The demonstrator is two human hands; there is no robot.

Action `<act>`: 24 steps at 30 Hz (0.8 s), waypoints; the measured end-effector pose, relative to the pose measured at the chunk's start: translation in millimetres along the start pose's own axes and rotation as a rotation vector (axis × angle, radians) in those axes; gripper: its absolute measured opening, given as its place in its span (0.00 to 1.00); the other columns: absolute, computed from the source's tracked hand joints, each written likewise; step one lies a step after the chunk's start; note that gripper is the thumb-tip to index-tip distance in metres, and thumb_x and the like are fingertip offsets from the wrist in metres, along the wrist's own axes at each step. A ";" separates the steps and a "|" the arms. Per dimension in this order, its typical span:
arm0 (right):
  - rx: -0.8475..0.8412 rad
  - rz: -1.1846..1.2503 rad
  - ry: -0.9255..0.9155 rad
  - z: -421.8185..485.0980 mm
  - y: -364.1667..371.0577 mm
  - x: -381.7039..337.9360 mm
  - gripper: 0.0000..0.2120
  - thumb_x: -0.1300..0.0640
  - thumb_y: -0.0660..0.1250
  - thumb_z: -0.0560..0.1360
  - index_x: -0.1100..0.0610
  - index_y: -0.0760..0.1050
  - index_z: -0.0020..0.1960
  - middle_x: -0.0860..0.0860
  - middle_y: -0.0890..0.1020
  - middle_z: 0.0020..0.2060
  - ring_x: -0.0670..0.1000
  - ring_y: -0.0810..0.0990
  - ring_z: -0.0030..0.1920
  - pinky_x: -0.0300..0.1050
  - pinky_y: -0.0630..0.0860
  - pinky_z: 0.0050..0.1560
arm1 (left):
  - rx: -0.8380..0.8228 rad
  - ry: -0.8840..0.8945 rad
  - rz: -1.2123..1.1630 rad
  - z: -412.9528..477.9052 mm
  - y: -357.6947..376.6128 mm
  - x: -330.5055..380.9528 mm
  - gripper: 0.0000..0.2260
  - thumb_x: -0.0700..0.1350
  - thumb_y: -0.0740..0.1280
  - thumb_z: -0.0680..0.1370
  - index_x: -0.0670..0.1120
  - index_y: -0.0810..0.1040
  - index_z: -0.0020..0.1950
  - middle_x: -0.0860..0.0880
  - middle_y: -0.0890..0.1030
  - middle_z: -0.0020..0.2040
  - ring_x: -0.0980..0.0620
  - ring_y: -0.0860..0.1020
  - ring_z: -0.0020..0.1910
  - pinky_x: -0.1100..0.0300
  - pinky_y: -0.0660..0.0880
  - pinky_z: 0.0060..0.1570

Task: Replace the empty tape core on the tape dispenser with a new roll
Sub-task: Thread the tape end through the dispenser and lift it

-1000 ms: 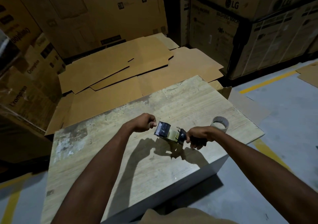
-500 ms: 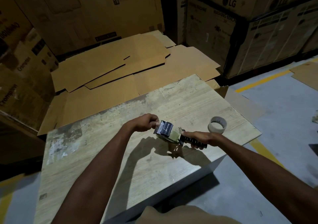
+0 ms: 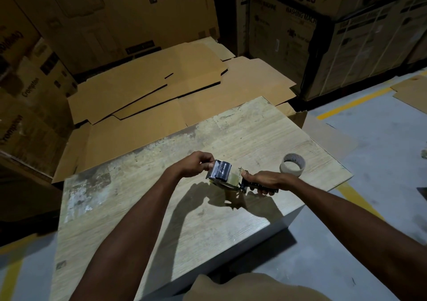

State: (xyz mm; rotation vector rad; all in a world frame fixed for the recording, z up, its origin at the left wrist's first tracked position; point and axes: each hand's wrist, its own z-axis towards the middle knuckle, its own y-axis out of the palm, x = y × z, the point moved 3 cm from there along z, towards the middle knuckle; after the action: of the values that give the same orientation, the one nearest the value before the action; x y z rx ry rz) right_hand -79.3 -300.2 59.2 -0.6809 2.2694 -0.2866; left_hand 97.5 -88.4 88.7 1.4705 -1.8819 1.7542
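A tape dispenser (image 3: 225,175) with a roll of clear tape on it is held just above the wooden table (image 3: 161,208). My right hand (image 3: 265,181) is closed around its dark handle, thumb near the serrated blade. My left hand (image 3: 196,164) pinches the left end of the roll, where the tape looks dark and shiny. An empty cardboard tape core (image 3: 292,164) stands on the table to the right of my right hand, apart from it.
Flattened cardboard sheets (image 3: 161,88) lie on the floor beyond the table. Stacked cartons (image 3: 323,34) stand at the back and along the left. The table's right corner (image 3: 346,175) borders a grey floor with yellow lines (image 3: 353,103).
My right hand has shifted on the handle, with its fingers now more stretched along it. The dispenser has tilted slightly. My left hand stays on the roll's end.
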 end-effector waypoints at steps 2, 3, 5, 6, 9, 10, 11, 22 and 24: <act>-0.015 -0.004 0.010 1.7 -2.7 -2.7 0.51 0.17 0.49 0.66 0.61 0.79 0.57 0.53 0.76 0.35 0.48 0.69 0.28 0.40 0.67 0.29 | 0.007 -0.005 0.002 -0.9 -0.8 -3.2 0.06 0.39 0.65 0.85 0.43 0.81 0.50 0.52 0.80 0.43 0.57 0.76 0.42 0.60 0.74 0.47; -0.025 -0.009 0.013 3.4 -3.9 -3.6 0.53 0.16 0.50 0.65 0.63 0.79 0.60 0.53 0.76 0.35 0.48 0.69 0.28 0.40 0.67 0.30 | 0.012 -0.007 0.006 -1.5 -1.1 -5.2 0.06 0.39 0.65 0.85 0.42 0.81 0.51 0.52 0.81 0.43 0.57 0.76 0.42 0.59 0.74 0.47; -0.057 -0.029 0.018 3.7 -6.1 -8.8 0.55 0.17 0.49 0.66 0.64 0.77 0.64 0.54 0.76 0.36 0.48 0.70 0.29 0.40 0.69 0.30 | 0.017 -0.007 0.006 -3.4 -2.0 -7.8 0.06 0.39 0.65 0.85 0.42 0.81 0.51 0.52 0.81 0.43 0.59 0.77 0.42 0.60 0.74 0.47; -0.079 -0.040 0.029 2.4 -6.7 -12.2 0.53 0.18 0.48 0.69 0.63 0.78 0.64 0.55 0.77 0.37 0.48 0.71 0.29 0.40 0.70 0.30 | 0.019 -0.006 0.001 -4.5 -2.0 -8.0 0.06 0.39 0.65 0.84 0.42 0.81 0.50 0.52 0.80 0.43 0.61 0.77 0.41 0.61 0.74 0.47; -0.126 -0.068 0.081 2.9 -4.3 -18.1 0.49 0.18 0.47 0.71 0.60 0.79 0.60 0.56 0.77 0.41 0.50 0.75 0.33 0.40 0.73 0.32 | 0.027 0.016 0.000 -5.5 -0.2 -7.7 0.06 0.40 0.66 0.84 0.43 0.81 0.50 0.49 0.82 0.44 0.60 0.78 0.43 0.60 0.75 0.47; -0.128 -0.077 0.102 4.0 -1.6 -17.8 0.49 0.17 0.48 0.69 0.58 0.79 0.59 0.56 0.77 0.42 0.51 0.75 0.35 0.41 0.74 0.33 | 0.030 0.022 0.005 -5.0 1.6 -8.0 0.06 0.41 0.67 0.84 0.43 0.82 0.50 0.47 0.83 0.45 0.57 0.79 0.44 0.56 0.75 0.48; -0.118 -0.078 0.111 5.5 1.3 -16.9 0.51 0.14 0.49 0.66 0.57 0.78 0.60 0.57 0.78 0.44 0.52 0.76 0.36 0.42 0.75 0.34 | 0.037 0.028 0.009 -3.8 3.7 -8.6 0.06 0.41 0.67 0.84 0.44 0.82 0.50 0.46 0.84 0.46 0.54 0.79 0.46 0.52 0.76 0.50; -0.004 0.009 0.090 11.0 7.1 -13.6 0.50 0.16 0.48 0.69 0.60 0.79 0.58 0.54 0.74 0.34 0.49 0.72 0.30 0.40 0.71 0.32 | 0.553 -0.019 0.408 -8.9 5.1 -10.5 0.27 0.64 0.71 0.76 0.54 0.75 0.72 0.49 0.72 0.70 0.46 0.59 0.75 0.52 0.53 0.63; -0.021 0.008 0.087 12.7 7.0 -13.5 0.51 0.16 0.48 0.68 0.59 0.80 0.59 0.54 0.76 0.37 0.50 0.74 0.32 0.41 0.73 0.33 | 0.559 -0.111 0.347 -9.4 5.4 -16.2 0.30 0.67 0.72 0.74 0.55 0.75 0.71 0.49 0.71 0.71 0.45 0.57 0.76 0.50 0.53 0.63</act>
State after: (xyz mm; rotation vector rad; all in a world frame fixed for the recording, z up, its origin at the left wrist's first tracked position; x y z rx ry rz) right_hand -65.0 -287.0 55.6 -0.6821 2.3600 -0.2943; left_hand 97.1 -73.2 76.6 1.4883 -1.8795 2.5729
